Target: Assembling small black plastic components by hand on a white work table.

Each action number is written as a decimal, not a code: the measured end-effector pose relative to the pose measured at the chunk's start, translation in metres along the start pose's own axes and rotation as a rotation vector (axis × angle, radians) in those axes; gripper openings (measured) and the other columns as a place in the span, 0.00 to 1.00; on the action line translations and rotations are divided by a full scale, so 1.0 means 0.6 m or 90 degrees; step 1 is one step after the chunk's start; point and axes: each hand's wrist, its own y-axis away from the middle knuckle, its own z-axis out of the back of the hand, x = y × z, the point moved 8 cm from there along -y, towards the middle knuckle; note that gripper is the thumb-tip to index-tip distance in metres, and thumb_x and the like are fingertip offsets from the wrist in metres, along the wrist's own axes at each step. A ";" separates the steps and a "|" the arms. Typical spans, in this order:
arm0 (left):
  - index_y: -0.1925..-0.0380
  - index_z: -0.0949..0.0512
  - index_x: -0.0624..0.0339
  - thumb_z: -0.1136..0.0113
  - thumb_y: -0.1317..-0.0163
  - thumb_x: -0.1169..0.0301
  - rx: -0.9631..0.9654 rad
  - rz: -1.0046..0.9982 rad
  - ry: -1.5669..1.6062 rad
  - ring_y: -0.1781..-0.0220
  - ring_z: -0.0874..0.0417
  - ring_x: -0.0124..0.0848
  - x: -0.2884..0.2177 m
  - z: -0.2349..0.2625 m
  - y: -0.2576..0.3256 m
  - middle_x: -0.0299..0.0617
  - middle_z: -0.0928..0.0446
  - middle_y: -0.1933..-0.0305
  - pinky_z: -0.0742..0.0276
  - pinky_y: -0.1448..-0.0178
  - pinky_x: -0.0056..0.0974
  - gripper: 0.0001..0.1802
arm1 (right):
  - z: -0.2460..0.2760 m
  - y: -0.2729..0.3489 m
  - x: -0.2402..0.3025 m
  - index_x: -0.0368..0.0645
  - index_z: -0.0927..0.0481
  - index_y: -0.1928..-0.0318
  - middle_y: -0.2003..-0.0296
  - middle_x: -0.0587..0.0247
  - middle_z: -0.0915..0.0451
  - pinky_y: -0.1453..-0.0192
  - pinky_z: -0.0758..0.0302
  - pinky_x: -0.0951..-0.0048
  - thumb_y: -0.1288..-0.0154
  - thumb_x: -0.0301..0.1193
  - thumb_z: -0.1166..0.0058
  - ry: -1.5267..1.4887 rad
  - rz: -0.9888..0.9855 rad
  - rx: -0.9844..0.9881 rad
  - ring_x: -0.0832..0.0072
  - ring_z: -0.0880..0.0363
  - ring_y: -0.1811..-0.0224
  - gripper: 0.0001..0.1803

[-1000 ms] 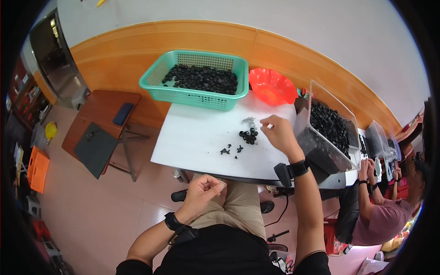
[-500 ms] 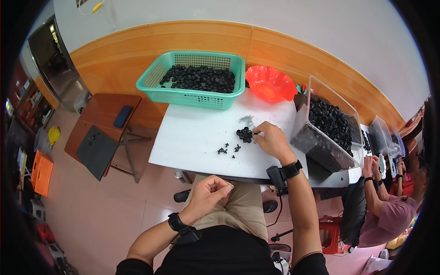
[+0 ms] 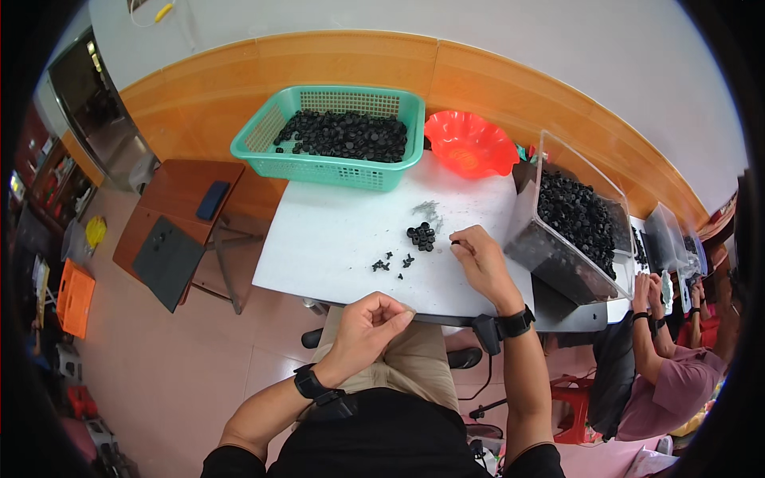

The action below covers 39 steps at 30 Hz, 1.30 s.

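Observation:
My right hand is over the white table top, thumb and forefinger pinched on a small black round part. Just left of it lies a cluster of black round parts. Smaller black branched pieces are scattered nearer the front edge. Beside the cluster is a little heap of thin greyish bits, too fine to name. My left hand is held above my lap at the table's front edge, thumb against the curled forefinger; whatever sits between the fingertips is too small to make out.
A green basket of black parts stands at the back left. Next to it is a red scalloped bowl. A clear bin full of black parts is on the right. Further right a co-worker's hands are at work. A brown folding table stands left.
My right hand has drawn back right and slightly nearer from the cluster, with a black round part now in its fingertips. My left hand has risen a little toward the table edge.

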 end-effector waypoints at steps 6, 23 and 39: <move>0.58 0.23 0.63 0.39 0.30 0.72 -0.024 0.071 0.209 0.60 0.18 0.24 -0.008 -0.026 -0.030 0.39 0.19 0.60 0.19 0.51 0.30 0.07 | -0.015 0.049 0.040 0.36 0.18 0.56 0.65 0.58 0.18 0.57 0.23 0.72 0.38 0.22 0.35 -0.212 -0.025 0.029 0.71 0.19 0.64 0.10; 0.50 0.22 0.64 0.41 0.30 0.74 0.041 0.156 0.396 0.57 0.15 0.27 0.014 -0.033 -0.045 0.41 0.18 0.57 0.15 0.49 0.33 0.11 | -0.002 0.015 0.066 0.37 0.15 0.55 0.69 0.59 0.19 0.61 0.24 0.72 0.41 0.23 0.34 -0.237 0.029 0.054 0.69 0.20 0.67 0.12; 0.52 0.23 0.65 0.42 0.29 0.76 0.096 0.114 0.388 0.57 0.16 0.26 0.014 -0.029 -0.002 0.39 0.20 0.59 0.16 0.45 0.34 0.08 | -0.030 -0.085 -0.042 0.45 0.14 0.52 0.57 0.52 0.16 0.50 0.23 0.55 0.37 0.32 0.40 0.236 -0.091 0.059 0.53 0.17 0.54 0.14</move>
